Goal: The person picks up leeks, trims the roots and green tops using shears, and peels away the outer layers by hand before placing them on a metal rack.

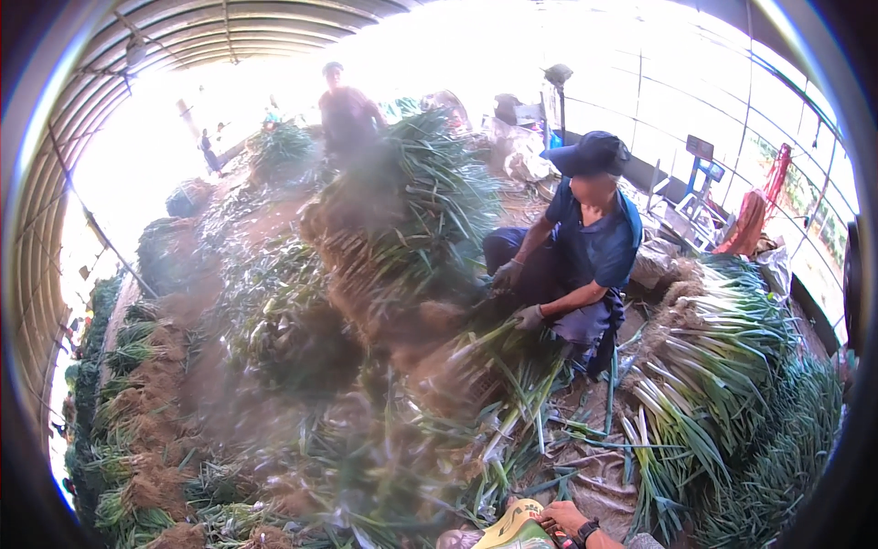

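My right hand [566,517], with a dark watch on its wrist, is at the bottom edge. Its bent fingers touch a yellow and green printed sheet or bag [516,523]; whether they grip it is unclear. A small red and black object [564,539], partly hidden, shows below the hand. My left hand cannot be made out; a greyish-pink form [458,539] left of the sheet is too cut off to identify. Before me lie loose green onion stalks [504,439] and brown cloth sheeting [597,473]. Haze blurs the middle and left of the view.
A seated person [590,226] in gloves handles stalks beside a tall onion heap [411,206]. Trimmed white-stemmed onions [713,343] are piled right. Rooted bundles [147,412] line the left. Another person [346,113] stands behind. A platform scale [699,168] stands back right.
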Demonstrator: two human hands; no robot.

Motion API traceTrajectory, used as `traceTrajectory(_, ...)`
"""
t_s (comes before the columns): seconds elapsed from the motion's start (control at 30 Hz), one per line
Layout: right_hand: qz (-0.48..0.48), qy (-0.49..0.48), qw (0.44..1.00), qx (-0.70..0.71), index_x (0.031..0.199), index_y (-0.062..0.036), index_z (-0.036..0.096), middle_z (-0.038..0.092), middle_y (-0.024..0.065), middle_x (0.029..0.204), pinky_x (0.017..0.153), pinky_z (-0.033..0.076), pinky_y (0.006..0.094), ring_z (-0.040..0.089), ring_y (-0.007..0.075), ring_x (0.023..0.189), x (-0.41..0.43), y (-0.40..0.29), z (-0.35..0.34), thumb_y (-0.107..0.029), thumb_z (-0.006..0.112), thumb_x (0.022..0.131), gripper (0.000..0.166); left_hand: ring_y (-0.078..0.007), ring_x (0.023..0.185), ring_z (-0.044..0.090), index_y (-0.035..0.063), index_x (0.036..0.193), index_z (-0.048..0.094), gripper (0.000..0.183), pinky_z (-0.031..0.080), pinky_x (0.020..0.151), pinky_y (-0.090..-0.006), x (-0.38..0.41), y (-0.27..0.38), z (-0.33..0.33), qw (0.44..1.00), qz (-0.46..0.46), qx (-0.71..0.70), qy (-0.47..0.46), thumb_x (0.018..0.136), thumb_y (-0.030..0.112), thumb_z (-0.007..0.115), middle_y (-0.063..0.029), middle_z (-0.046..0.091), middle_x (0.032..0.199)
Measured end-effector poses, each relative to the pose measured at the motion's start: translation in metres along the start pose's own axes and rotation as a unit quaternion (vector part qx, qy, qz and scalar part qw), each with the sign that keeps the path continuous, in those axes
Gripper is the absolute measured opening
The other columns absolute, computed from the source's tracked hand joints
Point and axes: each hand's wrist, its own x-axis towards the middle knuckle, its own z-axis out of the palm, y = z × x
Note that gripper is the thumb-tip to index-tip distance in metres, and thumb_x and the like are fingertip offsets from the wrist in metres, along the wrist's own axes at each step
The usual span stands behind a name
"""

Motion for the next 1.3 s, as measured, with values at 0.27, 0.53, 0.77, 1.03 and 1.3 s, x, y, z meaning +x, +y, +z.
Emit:
traceTrajectory(0.27,-0.022,0.007,0.999,0.031,0.086,-0.0003,0.067,0.062,0.0033,0.067,0.048,0.044,0.0252,0.057,0.0135,0.053,-0.01,0.009,-0.002,-0.012,0.071,0.083,0.013,-0.032,0.099,0.064,-0.0005,0.102,0.069,0.028,0.049,0.086,-0.0405,0.006,-0.002,0.002,0.999,-0.029,-0.039,-0.002,0.086,0.022,0.064,-0.0185,0.069,0.105)
traceTrajectory(0.53,-0.054,0.029,0.998,0.004,0.084,0.0012,0.068,0.065,0.0058,0.071,0.048,0.044,0.0274,0.058,0.0147,0.053,-0.013,0.021,-0.01,-0.01,0.065,0.082,0.012,-0.0311,0.098,0.065,0.0003,0.103,0.07,0.027,0.05,0.086,-0.0392,0.031,-0.039,0.006,0.992,0.109,0.061,0.003,0.087,0.022,0.064,-0.0178,0.07,0.103)
traceTrajectory(0.77,-0.05,0.028,0.998,-0.003,0.084,0.0009,0.068,0.064,0.0063,0.071,0.049,0.045,0.0291,0.057,0.0157,0.053,-0.015,0.018,-0.008,-0.011,0.065,0.082,0.012,-0.0308,0.096,0.066,0.0006,0.102,0.07,0.026,0.05,0.085,-0.0384,0.033,-0.04,0.006,0.994,0.108,0.023,-0.011,0.086,0.02,0.064,-0.0175,0.07,0.101)
traceTrajectory(1.03,-0.034,0.032,0.998,0.031,0.085,-0.0022,0.067,0.065,0.0052,0.073,0.051,0.046,0.0285,0.059,0.0148,0.055,-0.021,0.013,-0.006,-0.018,0.065,0.084,0.015,-0.0292,0.095,0.067,0.0007,0.101,0.071,0.025,0.051,0.084,-0.0377,0.033,-0.035,0.007,0.993,0.115,0.017,-0.017,0.086,0.02,0.065,-0.0163,0.071,0.099)
traceTrajectory(1.3,-0.036,0.044,0.998,-0.024,0.087,0.0013,0.065,0.065,0.0076,0.073,0.05,0.049,0.0268,0.062,0.0156,0.056,-0.017,0.007,-0.002,-0.013,0.069,0.083,0.015,-0.0294,0.095,0.066,0.0007,0.102,0.07,0.026,0.051,0.084,-0.0381,0.04,-0.053,0.008,0.988,0.146,0.041,-0.001,0.086,0.021,0.064,-0.0156,0.071,0.1)
